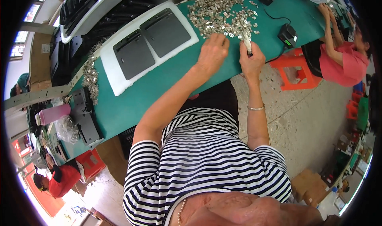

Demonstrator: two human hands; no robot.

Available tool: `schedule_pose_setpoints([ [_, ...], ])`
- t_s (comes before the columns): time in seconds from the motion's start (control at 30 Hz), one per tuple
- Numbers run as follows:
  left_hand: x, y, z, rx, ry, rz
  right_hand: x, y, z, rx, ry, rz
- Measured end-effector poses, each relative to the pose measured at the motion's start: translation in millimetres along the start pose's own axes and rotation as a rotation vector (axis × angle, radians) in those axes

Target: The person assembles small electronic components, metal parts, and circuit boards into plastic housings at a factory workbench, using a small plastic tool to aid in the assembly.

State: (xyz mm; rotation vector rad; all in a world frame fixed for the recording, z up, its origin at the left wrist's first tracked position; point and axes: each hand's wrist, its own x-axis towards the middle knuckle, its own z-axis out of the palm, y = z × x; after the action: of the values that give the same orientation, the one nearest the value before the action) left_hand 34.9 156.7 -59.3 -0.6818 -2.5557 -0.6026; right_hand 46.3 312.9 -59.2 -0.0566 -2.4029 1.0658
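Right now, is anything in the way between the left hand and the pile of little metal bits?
Nothing visible is. The left hand is right by the pile's near edge. The right hand, gripping a pale, narrow object, is off to the side.

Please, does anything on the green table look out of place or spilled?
Perhaps the loose strip of small metallic pieces, left of the white sheet: it lies apart from the large heap, looking scattered, though it may be intended. No damage is clearly visible.
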Motion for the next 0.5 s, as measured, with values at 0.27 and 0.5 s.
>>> schedule_pose_setpoints([
  [0.27,-25,13,-20,0.071,-0.115,0.114,-2,3,4,0.031,0.076,-0.051],
  [0.5,-54,30,-54,-0.054,-0.201,0.069,-3,4,5,-0.01,0.097,-0.099],
])
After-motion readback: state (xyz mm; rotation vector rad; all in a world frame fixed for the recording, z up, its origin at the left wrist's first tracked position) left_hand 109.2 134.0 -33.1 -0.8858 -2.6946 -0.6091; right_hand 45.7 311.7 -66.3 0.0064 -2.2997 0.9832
